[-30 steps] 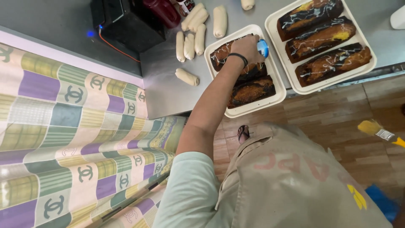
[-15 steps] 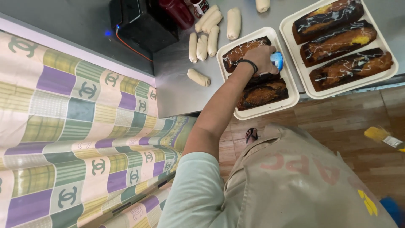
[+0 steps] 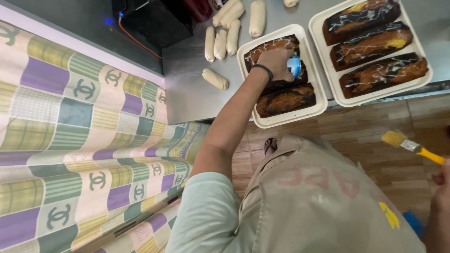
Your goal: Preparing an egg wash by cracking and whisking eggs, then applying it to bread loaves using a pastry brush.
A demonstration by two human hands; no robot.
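Gripping a small blue-capped bottle (image 3: 294,65), the left hand (image 3: 276,63) hovers over glazed loaves in the near white tray (image 3: 276,119) on the steel counter (image 3: 187,89). Right hand (image 3: 440,197) — fingers closed on a yellow pastry brush (image 3: 410,145) — sits low, well apart. Dough rolls (image 3: 225,40) lie beside the tray.

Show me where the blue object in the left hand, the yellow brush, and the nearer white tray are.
blue object (image 3: 294,66): head view, on its visible blue side beside the fingers.
yellow brush (image 3: 411,146): head view, on the metal band between bristles and handle.
nearer white tray (image 3: 281,118): head view, on its front rim.
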